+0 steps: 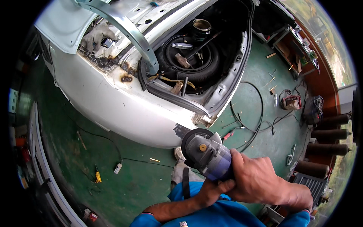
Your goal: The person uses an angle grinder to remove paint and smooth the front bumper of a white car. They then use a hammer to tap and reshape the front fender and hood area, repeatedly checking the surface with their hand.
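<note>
An angle grinder (213, 160) with a blue and grey body is held low at the centre, its dark disc (188, 145) pointing toward the car. My right hand (257, 178) wraps round the grinder's body. From below, my left hand (212, 192) closes on the same tool, with most of its fingers hidden. The disc lies close to the rear corner of the white car body (109, 104), over a dark jagged patch (181, 130); whether they touch I cannot tell. Just beyond the grinder, the corner shows rusty, bare metal (202, 119).
The open boot holds a spare tyre (211, 72), a hammer (182, 60) and a can (201, 25). A grey glove (96, 38) lies on the body at left. Cables (261, 125) loop over the green floor. Brown cylinders (327, 148) lie at right.
</note>
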Demonstrator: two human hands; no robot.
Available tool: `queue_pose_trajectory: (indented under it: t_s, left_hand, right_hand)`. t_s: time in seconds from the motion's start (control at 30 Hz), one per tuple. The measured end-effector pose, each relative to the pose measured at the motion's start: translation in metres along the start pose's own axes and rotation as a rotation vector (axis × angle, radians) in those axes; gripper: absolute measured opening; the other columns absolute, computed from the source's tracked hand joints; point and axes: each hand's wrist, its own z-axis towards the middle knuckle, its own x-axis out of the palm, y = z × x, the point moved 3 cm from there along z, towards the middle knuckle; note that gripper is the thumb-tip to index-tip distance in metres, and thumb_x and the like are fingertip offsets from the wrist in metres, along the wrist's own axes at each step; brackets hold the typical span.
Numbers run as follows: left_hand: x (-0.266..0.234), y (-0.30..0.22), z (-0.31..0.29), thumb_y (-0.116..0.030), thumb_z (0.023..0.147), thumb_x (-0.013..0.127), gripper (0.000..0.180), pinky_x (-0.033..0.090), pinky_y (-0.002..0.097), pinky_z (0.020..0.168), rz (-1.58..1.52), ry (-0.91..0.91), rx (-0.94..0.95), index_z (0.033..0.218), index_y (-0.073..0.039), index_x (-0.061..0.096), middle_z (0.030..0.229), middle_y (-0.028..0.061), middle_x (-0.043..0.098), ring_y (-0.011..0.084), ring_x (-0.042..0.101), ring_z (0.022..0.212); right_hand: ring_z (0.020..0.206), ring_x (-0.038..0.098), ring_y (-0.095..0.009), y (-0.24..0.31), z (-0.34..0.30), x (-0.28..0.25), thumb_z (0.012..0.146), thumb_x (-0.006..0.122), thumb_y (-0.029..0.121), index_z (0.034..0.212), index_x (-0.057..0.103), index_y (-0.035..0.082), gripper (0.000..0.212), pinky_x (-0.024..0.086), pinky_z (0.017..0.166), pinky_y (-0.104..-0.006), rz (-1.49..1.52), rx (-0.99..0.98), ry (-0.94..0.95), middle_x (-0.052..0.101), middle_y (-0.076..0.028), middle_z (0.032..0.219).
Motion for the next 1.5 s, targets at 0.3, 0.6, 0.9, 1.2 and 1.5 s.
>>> queue_pose_trajectory:
  t_s: [0.3,0.6,0.9,1.2,1.5]
  left_hand:
    - [0.01,-0.01,0.004,-0.017,0.096,0.068,0.067,0.035,0.041,0.117,-0.072,0.006,0.053,0.15,0.0,0.033,0.146,0.0114,0.047,0.0227,0.045,0.137]
    - [0.019,0.024,0.01,-0.024,0.098,0.068,0.063,0.039,0.0345,0.111,0.139,0.102,-0.123,0.148,-0.001,0.038,0.143,0.0089,0.049,0.0183,0.045,0.133]
    - [0.014,0.037,0.02,-0.038,0.099,0.065,0.067,0.036,0.0382,0.112,0.452,0.064,-0.255,0.146,0.004,0.04,0.14,0.0143,0.05,0.0235,0.046,0.132]
    - [0.003,0.034,0.011,-0.033,0.097,0.067,0.069,0.031,0.0409,0.117,0.625,-0.112,-0.201,0.148,0.003,0.038,0.146,0.0171,0.046,0.0275,0.042,0.138]
    - [-0.013,0.033,0.006,-0.034,0.093,0.071,0.065,0.037,0.0401,0.111,0.765,-0.259,-0.173,0.14,0.003,0.047,0.137,0.0156,0.053,0.0257,0.05,0.128]
  right_hand:
    - [0.071,0.068,-0.041,-0.002,-0.001,-0.001,0.071,0.075,0.034,0.125,0.044,-0.009,0.075,0.053,0.059,-0.0499,0.003,0.017,-0.047,0.067,-0.022,0.092]
    - [0.071,0.068,-0.041,-0.035,-0.039,0.024,0.07,0.076,0.029,0.121,0.048,-0.004,0.067,0.054,0.059,-0.0492,0.093,0.103,-0.152,0.068,-0.018,0.089]
    - [0.072,0.067,-0.038,-0.086,-0.044,0.084,0.067,0.077,0.025,0.129,0.046,-0.006,0.076,0.053,0.058,-0.0463,0.281,0.002,-0.337,0.066,-0.017,0.092]
    - [0.068,0.066,-0.034,-0.097,-0.024,0.107,0.066,0.078,0.026,0.127,0.048,-0.007,0.076,0.053,0.057,-0.0434,0.394,-0.157,-0.436,0.064,-0.015,0.088]
    - [0.073,0.069,-0.034,-0.101,-0.003,0.13,0.067,0.078,0.028,0.127,0.049,-0.007,0.076,0.055,0.061,-0.0433,0.532,-0.235,-0.518,0.067,-0.016,0.092]
